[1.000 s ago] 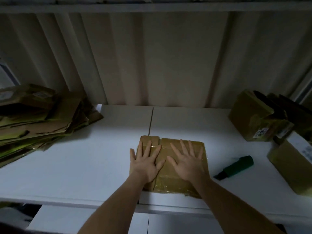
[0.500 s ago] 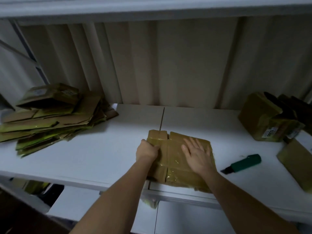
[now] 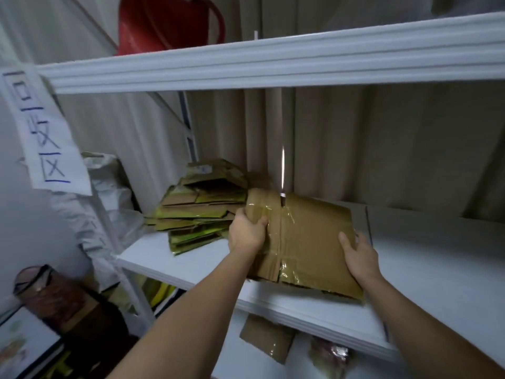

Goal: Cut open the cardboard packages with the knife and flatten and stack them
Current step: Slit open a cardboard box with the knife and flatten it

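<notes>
Above my view a red container [image 3: 166,23] sat on the upper white shelf [image 3: 273,61]. A paper sign [image 3: 46,132] with blue handwritten characters hung at the left, beside a crumpled white bag [image 3: 109,192]. A brown cylindrical jar [image 3: 46,294] stood low on the left.

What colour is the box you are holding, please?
Brown, under shiny clear tape, seen in the head view: box.

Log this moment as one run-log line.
stage: stacking | left hand: grips flattened box left edge | right hand: holds its right edge | target: cardboard pile, left on shelf | knife: out of view
</notes>
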